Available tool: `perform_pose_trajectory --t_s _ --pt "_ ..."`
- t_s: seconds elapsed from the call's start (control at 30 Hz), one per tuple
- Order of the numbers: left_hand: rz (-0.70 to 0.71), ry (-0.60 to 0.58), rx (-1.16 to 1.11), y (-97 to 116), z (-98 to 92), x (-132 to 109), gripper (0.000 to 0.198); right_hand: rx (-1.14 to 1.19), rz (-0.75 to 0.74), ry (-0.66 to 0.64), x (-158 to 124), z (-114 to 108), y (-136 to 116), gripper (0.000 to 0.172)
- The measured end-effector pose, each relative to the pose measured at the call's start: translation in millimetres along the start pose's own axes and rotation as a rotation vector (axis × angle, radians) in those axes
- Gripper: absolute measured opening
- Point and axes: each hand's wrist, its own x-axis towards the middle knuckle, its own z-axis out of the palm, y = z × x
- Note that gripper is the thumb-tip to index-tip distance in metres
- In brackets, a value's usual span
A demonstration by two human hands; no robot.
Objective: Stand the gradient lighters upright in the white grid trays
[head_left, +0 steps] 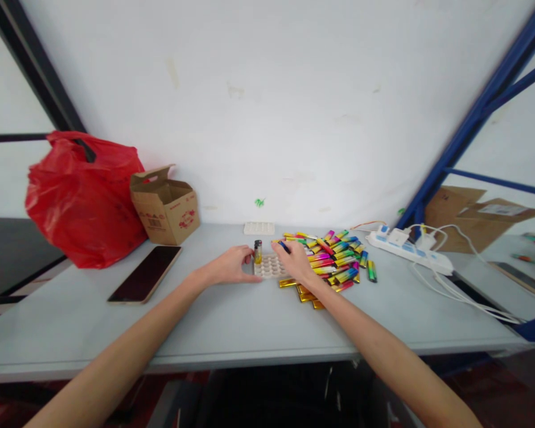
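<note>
A white tray with rows of round holes (270, 267) lies on the table between my hands. A couple of lighters (258, 252) stand upright in its back left corner. My left hand (234, 265) curves around the tray's left end, thumb at the front corner and fingers by the standing lighters, steadying it. Above the tray's right part, my right hand (298, 261) is closed on a lighter (284, 246) whose dark blue end shows at the fingertips. Beside and partly behind that hand spreads a heap of shiny multicoloured lighters (334, 257).
Another white tray (259, 228) lies by the wall. On the left are a phone (146, 274), an open cardboard box (166, 208) and a red plastic bag (87, 199). A power strip (410, 251) with plugs and white cables lies on the right, near a blue frame (472, 131).
</note>
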Motion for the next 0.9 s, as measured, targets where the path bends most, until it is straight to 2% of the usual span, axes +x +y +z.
perform_pose_trajectory --t_s 0.1,0.2,0.3,0.4,0.5,0.7,0.9 --pt "-0.002 0.004 -0.004 -1.1 0.8 0.5 0.057 -0.022 0.005 0.029 1.2 -0.4 4.5 0.045" --pt "0.001 0.003 -0.015 -1.7 1.2 0.7 0.056 -0.027 -0.007 0.05 0.9 -0.8 5.7 0.046" --pt "0.005 0.0 -0.013 -1.9 1.1 0.5 0.056 0.001 -0.024 -0.009 -0.6 -0.8 4.8 0.044" --pt "-0.001 -0.004 -0.014 -1.7 0.9 0.3 0.056 -0.031 -0.13 -0.083 -1.4 -1.0 3.8 0.041" --pt "-0.002 -0.015 -0.016 -1.1 0.4 0.2 0.058 -0.158 -0.257 -0.115 -0.9 -1.0 3.9 0.044" --pt "-0.029 -0.022 -0.02 1.8 -1.9 -0.2 0.06 -0.193 -0.145 -0.248 0.0 2.0 5.8 0.05" --pt "-0.009 -0.011 -0.034 2.2 -2.6 -0.6 0.057 -0.251 -0.231 -0.243 0.8 8.1 7.4 0.041"
